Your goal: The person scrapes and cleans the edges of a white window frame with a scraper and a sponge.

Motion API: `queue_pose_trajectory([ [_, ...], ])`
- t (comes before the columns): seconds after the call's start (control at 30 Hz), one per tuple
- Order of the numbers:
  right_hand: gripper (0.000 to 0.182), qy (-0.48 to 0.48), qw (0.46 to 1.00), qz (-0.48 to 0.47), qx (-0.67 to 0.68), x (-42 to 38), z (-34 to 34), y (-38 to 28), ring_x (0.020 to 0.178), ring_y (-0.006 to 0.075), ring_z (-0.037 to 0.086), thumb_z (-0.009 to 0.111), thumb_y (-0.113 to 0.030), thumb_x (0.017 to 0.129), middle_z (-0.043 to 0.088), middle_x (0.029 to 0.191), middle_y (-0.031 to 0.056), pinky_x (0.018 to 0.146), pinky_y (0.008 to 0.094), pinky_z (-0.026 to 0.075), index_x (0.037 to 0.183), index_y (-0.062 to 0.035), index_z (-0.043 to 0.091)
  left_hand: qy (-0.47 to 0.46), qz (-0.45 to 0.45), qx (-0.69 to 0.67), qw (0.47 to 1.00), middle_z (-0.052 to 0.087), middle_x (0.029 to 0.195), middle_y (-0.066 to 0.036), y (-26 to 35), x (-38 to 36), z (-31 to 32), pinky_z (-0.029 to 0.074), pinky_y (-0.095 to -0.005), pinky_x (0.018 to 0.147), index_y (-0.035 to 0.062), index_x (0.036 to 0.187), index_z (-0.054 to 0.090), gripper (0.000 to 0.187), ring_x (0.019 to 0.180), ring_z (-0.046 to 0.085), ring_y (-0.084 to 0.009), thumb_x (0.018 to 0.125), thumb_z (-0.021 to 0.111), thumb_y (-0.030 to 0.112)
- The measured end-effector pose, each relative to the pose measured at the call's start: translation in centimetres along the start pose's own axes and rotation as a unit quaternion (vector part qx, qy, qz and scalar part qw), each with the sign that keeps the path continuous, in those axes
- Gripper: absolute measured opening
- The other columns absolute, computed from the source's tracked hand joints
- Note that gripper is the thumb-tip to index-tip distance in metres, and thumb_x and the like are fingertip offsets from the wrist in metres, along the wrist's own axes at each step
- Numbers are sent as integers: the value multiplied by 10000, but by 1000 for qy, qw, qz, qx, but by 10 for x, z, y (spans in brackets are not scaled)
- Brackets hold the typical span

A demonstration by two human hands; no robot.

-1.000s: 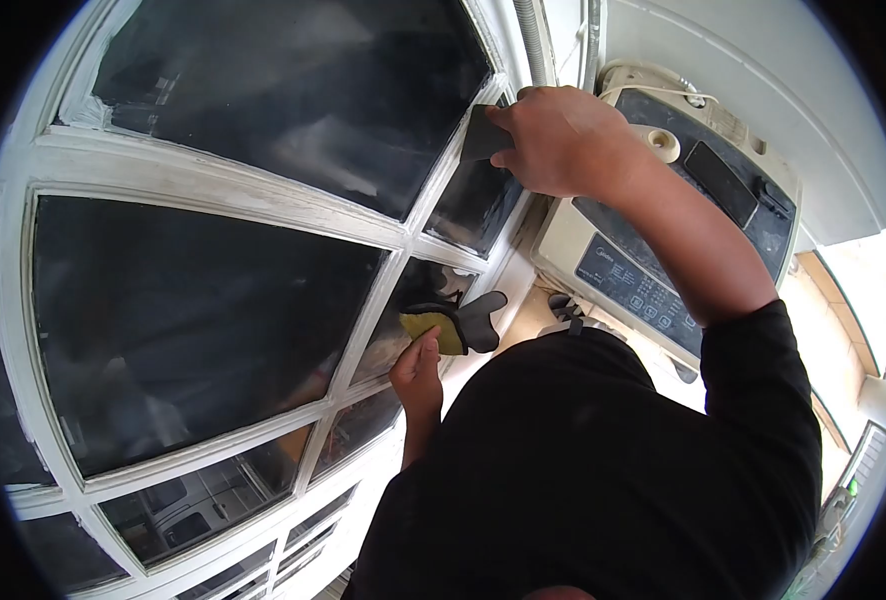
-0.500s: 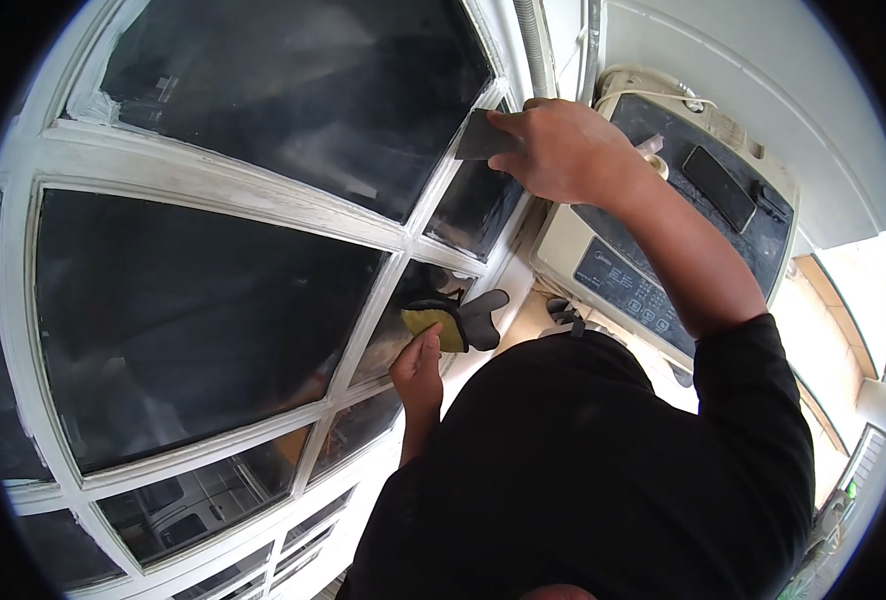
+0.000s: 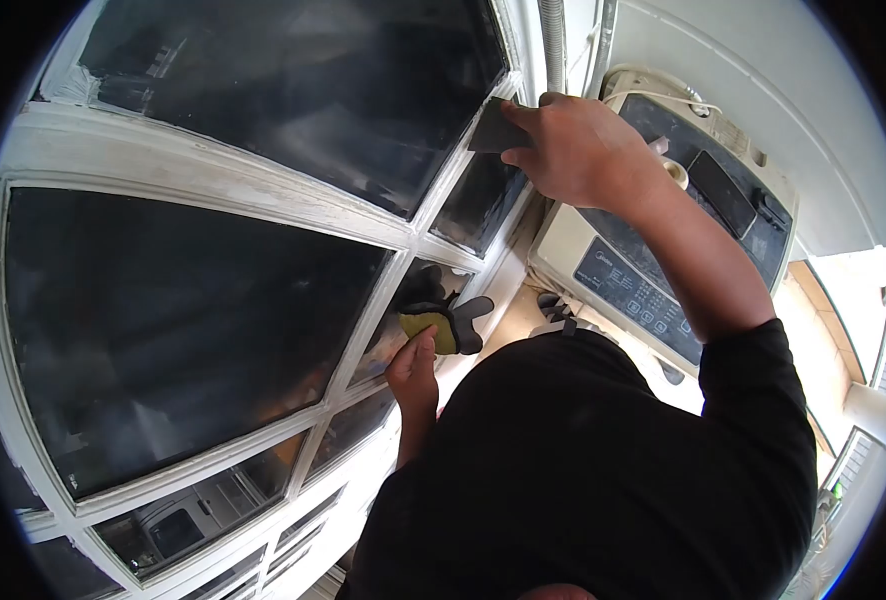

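Observation:
My right hand [image 3: 588,150] pinches a folded piece of dark grey sandpaper [image 3: 498,127] between thumb and fingers. The paper lies against a white glazing bar of the window frame [image 3: 433,205], overlapping the narrow dark pane beside it. Lower down, my left hand [image 3: 415,378] is closed on a yellow-and-grey glove [image 3: 438,328], which hangs loosely in front of a small pane. Its grey fingers flop to the right. White paint on the bars looks patchy and worn.
To the right stands a cream top-loading washing machine [image 3: 563,245] with a dark lid and control panel. A black phone [image 3: 723,192] and a roll of tape [image 3: 675,172] rest on the lid. A ribbed grey hose [image 3: 553,45] runs up the corner. Large dark panes [image 3: 193,330] fill the left.
My right hand and the sandpaper have shifted slightly right and up along the glazing bar. The glove sits a little further left, still in my left hand. The view has tilted slightly.

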State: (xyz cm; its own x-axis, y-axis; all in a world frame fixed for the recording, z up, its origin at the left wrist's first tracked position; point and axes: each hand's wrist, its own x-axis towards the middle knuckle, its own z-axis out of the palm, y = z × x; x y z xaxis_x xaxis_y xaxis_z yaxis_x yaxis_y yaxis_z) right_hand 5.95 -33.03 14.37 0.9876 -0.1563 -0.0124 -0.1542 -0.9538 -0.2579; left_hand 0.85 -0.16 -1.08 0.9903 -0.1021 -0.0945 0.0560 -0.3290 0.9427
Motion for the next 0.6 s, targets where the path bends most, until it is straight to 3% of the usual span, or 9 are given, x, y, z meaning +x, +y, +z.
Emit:
queue_pose_trajectory([
  [0.07, 480, 80, 993, -37, 77, 0, 18, 13, 905, 371, 670, 644, -299, 897, 670, 943, 242, 854, 433, 521, 1323, -80, 598, -6, -6, -6, 1000, 675, 873, -12, -3, 3, 1, 442, -225, 722, -11, 1116, 718, 255, 766, 552, -73, 965, 633, 176],
  [0.2, 481, 88, 989, -43, 114, -1, 18, 19, 915, 367, 666, 643, -308, 898, 673, 925, 234, 879, 429, 508, 1320, -80, 601, -26, 5, -9, 1000, 691, 911, -33, 2, 6, 5, 452, -230, 758, -18, 1116, 715, 266, 808, 568, -75, 963, 641, 185],
  [0.3, 480, 56, 997, -33, 44, -3, 1, 9, 904, 367, 669, 645, -316, 895, 680, 910, 221, 858, 426, 520, 1313, -84, 607, -42, -12, 15, 999, 700, 945, -45, 2, 6, 4, 457, -240, 790, -20, 1120, 713, 270, 842, 579, -84, 967, 636, 189],
  [0.37, 382, 30, 999, -19, 4, -4, -10, 2, 947, 347, 684, 637, -323, 905, 711, 940, 182, 853, 423, 543, 1177, -58, 674, -42, -9, 6, 999, 695, 929, -39, 4, 5, 5, 454, -236, 783, -20, 1121, 712, 269, 834, 574, -81, 967, 635, 187],
  [0.5, 364, -21, 999, 2, -30, 3, -18, -7, 948, 337, 690, 644, -329, 906, 717, 948, 171, 840, 420, 552, 1139, -52, 681, -26, 13, 10, 1000, 673, 877, -13, -1, 3, 2, 439, -222, 743, -18, 1122, 712, 267, 795, 549, -62, 967, 634, 185],
  [0.57, 483, -40, 998, 24, -45, 5, -20, -10, 947, 357, 680, 642, -313, 894, 699, 955, 200, 855, 431, 541, 1333, -118, 594, -17, -1, 1, 1000, 668, 871, -8, 1, 1, 0, 434, -219, 730, -16, 1119, 714, 265, 783, 542, -58, 965, 635, 185],
  [0.6, 483, -42, 998, 18, -46, 6, -19, -10, 947, 357, 680, 642, -313, 894, 699, 955, 200, 855, 431, 541, 1333, -118, 594, -13, -15, -7, 1000, 664, 864, -2, 2, -1, -1, 429, -215, 718, -13, 1117, 716, 262, 771, 535, -54, 964, 637, 185],
])
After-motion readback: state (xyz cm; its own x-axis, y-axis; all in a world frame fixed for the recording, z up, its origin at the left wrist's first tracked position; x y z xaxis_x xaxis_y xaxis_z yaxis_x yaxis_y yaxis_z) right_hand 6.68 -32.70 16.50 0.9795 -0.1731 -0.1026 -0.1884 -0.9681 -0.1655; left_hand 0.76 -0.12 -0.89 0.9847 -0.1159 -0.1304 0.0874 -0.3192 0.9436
